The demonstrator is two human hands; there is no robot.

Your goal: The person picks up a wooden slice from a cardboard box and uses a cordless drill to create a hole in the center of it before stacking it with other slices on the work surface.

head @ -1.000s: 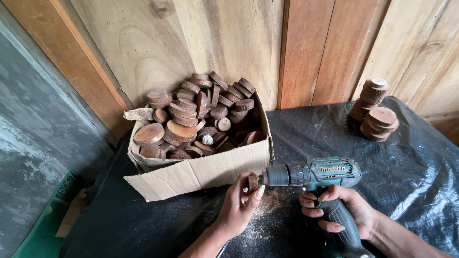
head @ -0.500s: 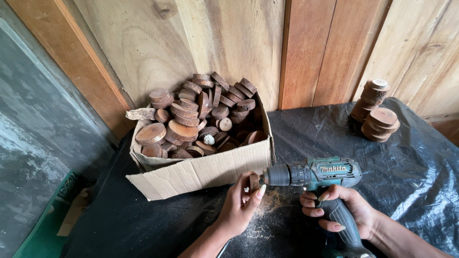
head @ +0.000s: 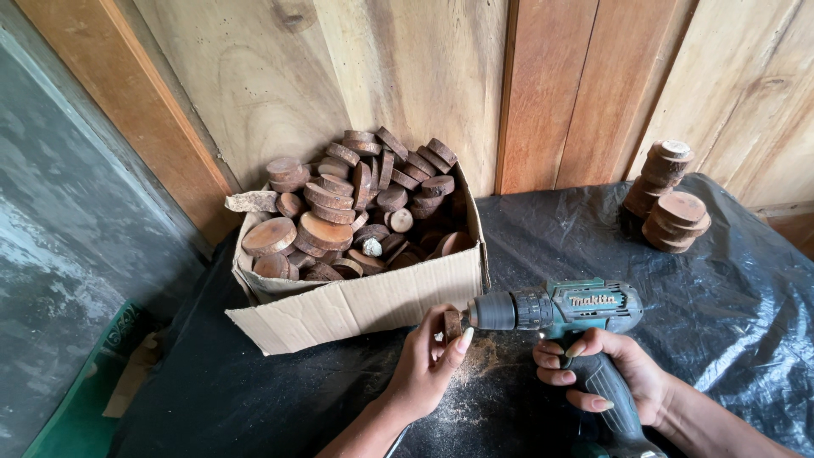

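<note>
Pressing drill (head: pixel 555 309) into wood slice (head: pixel 453 325) between hands.

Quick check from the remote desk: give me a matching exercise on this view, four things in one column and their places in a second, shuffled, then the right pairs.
Things:
1. cordless drill
2. small wooden disc
3. cardboard box
4. stacked wooden discs

Places:
A. far right on the black plastic sheet, near the plank wall
B. gripped by the right hand
C. at the wall, heaped with wood slices
D. pinched in the left hand at the drill's tip

Pairs: 1-B, 2-D, 3-C, 4-A
</note>
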